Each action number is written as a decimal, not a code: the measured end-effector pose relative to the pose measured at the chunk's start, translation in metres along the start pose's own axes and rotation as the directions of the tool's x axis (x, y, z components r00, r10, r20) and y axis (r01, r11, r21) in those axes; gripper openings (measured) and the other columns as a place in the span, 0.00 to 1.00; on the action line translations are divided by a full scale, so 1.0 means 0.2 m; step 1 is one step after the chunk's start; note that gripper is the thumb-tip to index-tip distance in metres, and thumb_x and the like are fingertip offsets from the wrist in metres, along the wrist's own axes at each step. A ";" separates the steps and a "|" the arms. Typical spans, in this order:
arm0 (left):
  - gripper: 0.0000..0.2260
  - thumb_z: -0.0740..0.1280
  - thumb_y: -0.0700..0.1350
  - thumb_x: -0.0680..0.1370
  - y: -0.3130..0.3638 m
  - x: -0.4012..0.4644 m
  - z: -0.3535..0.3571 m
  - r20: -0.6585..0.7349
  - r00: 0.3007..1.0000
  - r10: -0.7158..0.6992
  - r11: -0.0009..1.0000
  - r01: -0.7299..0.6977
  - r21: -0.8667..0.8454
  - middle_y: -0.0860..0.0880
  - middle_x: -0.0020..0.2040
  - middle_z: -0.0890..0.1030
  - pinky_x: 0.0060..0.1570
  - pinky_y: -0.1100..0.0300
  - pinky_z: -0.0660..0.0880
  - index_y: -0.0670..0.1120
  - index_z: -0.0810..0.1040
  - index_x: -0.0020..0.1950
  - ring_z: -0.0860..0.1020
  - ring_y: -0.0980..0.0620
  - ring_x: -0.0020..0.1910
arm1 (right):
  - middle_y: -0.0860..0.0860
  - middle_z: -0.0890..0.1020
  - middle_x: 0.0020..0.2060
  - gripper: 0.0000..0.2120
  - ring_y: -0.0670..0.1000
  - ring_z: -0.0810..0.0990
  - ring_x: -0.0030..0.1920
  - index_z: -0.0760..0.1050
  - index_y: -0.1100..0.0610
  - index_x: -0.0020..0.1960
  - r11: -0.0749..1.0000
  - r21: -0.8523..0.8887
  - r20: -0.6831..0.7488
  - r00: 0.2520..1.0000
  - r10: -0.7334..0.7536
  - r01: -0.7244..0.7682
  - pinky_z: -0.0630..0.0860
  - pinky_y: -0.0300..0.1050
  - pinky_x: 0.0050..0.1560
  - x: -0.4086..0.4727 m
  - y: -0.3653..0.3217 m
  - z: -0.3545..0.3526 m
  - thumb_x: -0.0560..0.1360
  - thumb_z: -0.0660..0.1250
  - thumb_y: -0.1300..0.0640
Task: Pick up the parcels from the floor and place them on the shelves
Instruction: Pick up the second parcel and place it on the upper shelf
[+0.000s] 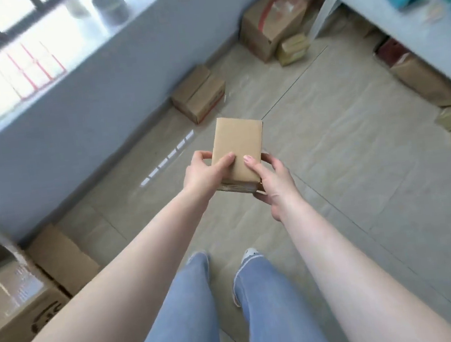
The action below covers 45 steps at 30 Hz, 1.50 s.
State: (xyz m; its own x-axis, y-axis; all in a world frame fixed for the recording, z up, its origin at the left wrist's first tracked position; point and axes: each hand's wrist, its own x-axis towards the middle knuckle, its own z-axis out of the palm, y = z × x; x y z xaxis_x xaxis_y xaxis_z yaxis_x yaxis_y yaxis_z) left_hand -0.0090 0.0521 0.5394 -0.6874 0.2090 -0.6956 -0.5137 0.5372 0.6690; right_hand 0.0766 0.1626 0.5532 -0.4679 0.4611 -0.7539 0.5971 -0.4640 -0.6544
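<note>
Both forearms are bare, no sleeves or jewellery showing. Below the grip, light blue jeans (181, 320) cover both legs, ending at pale shoes (249, 253).

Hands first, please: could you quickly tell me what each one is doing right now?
Left hand: closed on the small brown parcel, gripping its left edge.
Right hand: closed on the same parcel, gripping its right edge and near corner.
</note>
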 end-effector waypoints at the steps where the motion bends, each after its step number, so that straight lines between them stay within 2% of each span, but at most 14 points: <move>1: 0.21 0.72 0.60 0.73 0.07 -0.06 -0.03 0.022 0.999 0.041 0.999 -0.041 0.013 0.44 0.63 0.79 0.55 0.52 0.76 0.53 0.71 0.60 0.79 0.45 0.59 | 0.52 0.82 0.56 0.26 0.53 0.81 0.53 0.72 0.47 0.66 1.000 0.012 -0.012 1.000 -0.016 0.016 0.77 0.47 0.51 -0.07 -0.07 0.00 0.70 0.74 0.46; 3: 0.26 0.72 0.60 0.74 0.17 -0.17 -0.10 0.083 0.986 0.143 0.989 -0.145 0.026 0.45 0.65 0.78 0.50 0.58 0.75 0.52 0.71 0.67 0.78 0.48 0.60 | 0.51 0.82 0.56 0.25 0.53 0.82 0.55 0.73 0.48 0.66 0.999 0.033 -0.019 0.999 -0.033 0.034 0.77 0.48 0.51 -0.19 -0.19 -0.01 0.71 0.72 0.45; 5: 0.39 0.74 0.61 0.70 0.24 -0.26 -0.17 0.171 0.950 0.261 0.965 -0.259 -0.035 0.47 0.70 0.74 0.55 0.62 0.75 0.53 0.63 0.77 0.76 0.51 0.65 | 0.51 0.83 0.54 0.21 0.53 0.82 0.52 0.75 0.48 0.62 0.999 0.030 0.005 0.999 -0.042 0.041 0.78 0.47 0.49 -0.32 -0.30 -0.02 0.71 0.71 0.43; 8: 0.54 0.78 0.65 0.62 0.29 -0.35 -0.30 0.303 0.836 0.458 0.888 -0.444 -0.116 0.54 0.79 0.61 0.73 0.47 0.69 0.63 0.51 0.80 0.65 0.53 0.77 | 0.50 0.82 0.46 0.12 0.52 0.81 0.45 0.77 0.49 0.49 0.999 -0.014 0.044 0.998 -0.036 0.037 0.78 0.50 0.54 -0.49 -0.42 -0.02 0.72 0.70 0.42; 11: 0.57 0.81 0.62 0.60 0.33 -0.41 -0.40 0.418 0.738 0.529 0.839 -0.531 -0.123 0.56 0.82 0.54 0.77 0.46 0.61 0.69 0.46 0.79 0.58 0.55 0.80 | 0.50 0.82 0.42 0.16 0.52 0.81 0.44 0.77 0.50 0.47 0.997 -0.077 0.051 0.999 -0.019 0.023 0.79 0.51 0.55 -0.63 -0.49 -0.01 0.71 0.70 0.39; 15: 0.51 0.83 0.63 0.56 0.39 -0.48 -0.48 0.424 0.740 0.522 0.849 -0.496 -0.181 0.50 0.79 0.60 0.74 0.45 0.67 0.79 0.55 0.70 0.65 0.49 0.77 | 0.52 0.83 0.46 0.19 0.54 0.82 0.47 0.78 0.51 0.50 0.990 -0.131 0.102 0.994 -0.046 0.059 0.80 0.52 0.57 -0.77 -0.52 0.01 0.71 0.68 0.36; 21: 0.48 0.76 0.59 0.61 0.48 -0.58 -0.55 0.393 0.807 0.441 0.894 -0.355 -0.274 0.52 0.69 0.73 0.65 0.47 0.75 0.57 0.59 0.79 0.76 0.48 0.68 | 0.47 0.85 0.47 0.15 0.49 0.82 0.52 0.80 0.52 0.55 0.943 -0.186 0.217 0.948 -0.235 0.276 0.78 0.49 0.57 -0.88 -0.50 0.00 0.74 0.69 0.43; 24: 0.42 0.73 0.57 0.68 0.52 -0.63 -0.57 0.412 0.820 0.398 0.911 -0.302 -0.281 0.52 0.70 0.75 0.56 0.51 0.79 0.55 0.60 0.79 0.79 0.52 0.64 | 0.51 0.77 0.66 0.36 0.49 0.78 0.62 0.71 0.49 0.71 0.917 -0.199 0.174 0.933 -0.314 0.345 0.77 0.52 0.61 -0.89 -0.49 0.01 0.66 0.74 0.40; 26: 0.37 0.71 0.57 0.70 0.54 -0.66 -0.58 0.447 0.815 0.369 0.925 -0.277 -0.260 0.52 0.69 0.76 0.52 0.52 0.79 0.54 0.63 0.78 0.80 0.52 0.61 | 0.49 0.67 0.73 0.44 0.49 0.74 0.67 0.61 0.38 0.74 0.911 -0.131 0.159 0.915 -0.371 0.392 0.75 0.55 0.64 -0.90 -0.49 0.01 0.63 0.75 0.40; 29: 0.36 0.70 0.65 0.67 0.57 -0.68 -0.60 0.515 0.781 0.354 0.935 -0.288 -0.206 0.51 0.67 0.80 0.54 0.51 0.77 0.54 0.71 0.72 0.81 0.49 0.60 | 0.41 0.73 0.69 0.37 0.44 0.76 0.65 0.60 0.32 0.72 0.888 -0.088 0.213 0.879 -0.425 0.451 0.72 0.54 0.65 -0.91 -0.51 0.02 0.68 0.72 0.42; 34: 0.37 0.71 0.64 0.65 0.57 -0.68 -0.60 0.572 0.732 0.370 0.923 -0.358 -0.139 0.59 0.70 0.76 0.64 0.46 0.71 0.65 0.64 0.73 0.77 0.53 0.66 | 0.41 0.82 0.57 0.24 0.40 0.81 0.51 0.68 0.40 0.70 0.899 -0.086 0.170 0.896 -0.411 0.429 0.73 0.42 0.48 -0.93 -0.57 0.03 0.75 0.67 0.44; 40: 0.31 0.70 0.63 0.67 0.64 -0.72 -0.59 0.519 0.822 0.235 0.967 -0.250 -0.042 0.49 0.52 0.84 0.64 0.45 0.75 0.53 0.74 0.68 0.82 0.43 0.59 | 0.40 0.76 0.63 0.36 0.36 0.74 0.57 0.55 0.41 0.77 0.872 -0.126 0.263 0.863 -0.431 0.474 0.69 0.36 0.49 -0.92 -0.60 0.00 0.74 0.69 0.45; 43: 0.21 0.65 0.63 0.76 0.68 -0.74 -0.59 0.512 0.846 0.150 0.984 -0.180 0.009 0.39 0.55 0.83 0.64 0.43 0.77 0.49 0.78 0.59 0.82 0.38 0.59 | 0.45 0.74 0.68 0.43 0.44 0.75 0.65 0.54 0.42 0.78 0.852 -0.122 0.314 0.834 -0.454 0.510 0.74 0.35 0.52 -0.88 -0.61 -0.02 0.69 0.72 0.48; 45: 0.23 0.62 0.66 0.77 0.70 -0.74 -0.60 0.528 0.837 0.143 0.983 -0.182 0.022 0.37 0.58 0.82 0.63 0.43 0.77 0.48 0.79 0.57 0.82 0.37 0.59 | 0.48 0.75 0.68 0.43 0.47 0.75 0.66 0.58 0.41 0.76 0.838 -0.130 0.291 0.829 -0.478 0.529 0.76 0.39 0.57 -0.86 -0.62 -0.03 0.67 0.75 0.48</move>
State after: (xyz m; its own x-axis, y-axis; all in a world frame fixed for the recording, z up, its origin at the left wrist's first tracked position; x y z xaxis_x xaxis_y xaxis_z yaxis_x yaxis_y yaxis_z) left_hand -0.0397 -0.0010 0.7679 -0.3777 0.6832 -0.6250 -0.3685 0.5083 0.7783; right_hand 0.0865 0.1457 0.7651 -0.8629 0.3839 -0.3287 0.3375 -0.0464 -0.9402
